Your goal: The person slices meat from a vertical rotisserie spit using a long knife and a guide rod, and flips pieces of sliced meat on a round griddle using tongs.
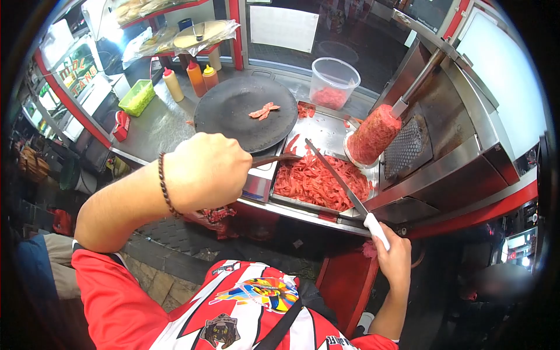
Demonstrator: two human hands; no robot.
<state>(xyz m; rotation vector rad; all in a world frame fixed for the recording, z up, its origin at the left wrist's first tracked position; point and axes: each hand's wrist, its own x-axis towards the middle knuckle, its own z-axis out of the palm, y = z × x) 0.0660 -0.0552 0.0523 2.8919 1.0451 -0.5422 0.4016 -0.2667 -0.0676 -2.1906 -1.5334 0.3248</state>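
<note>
My left hand is closed around a slim, curved brown utensil; its far end reaches over the left part of the sliced meat, and its exact kind is hard to make out. In my right hand is a long knife, gripped by its white handle, with the blade slanting up and left across the metal tray. Reddish sliced meat fills the front of that tray. Behind it to the right, a cone of meat stands tilted on a vertical spit. A few meat strips lie on the round black griddle.
A clear plastic tub with red meat stands behind the tray. Sauce bottles and a green basket sit at the back left. The metal grill housing borders the right side. Above is a shelf with bagged flatbreads.
</note>
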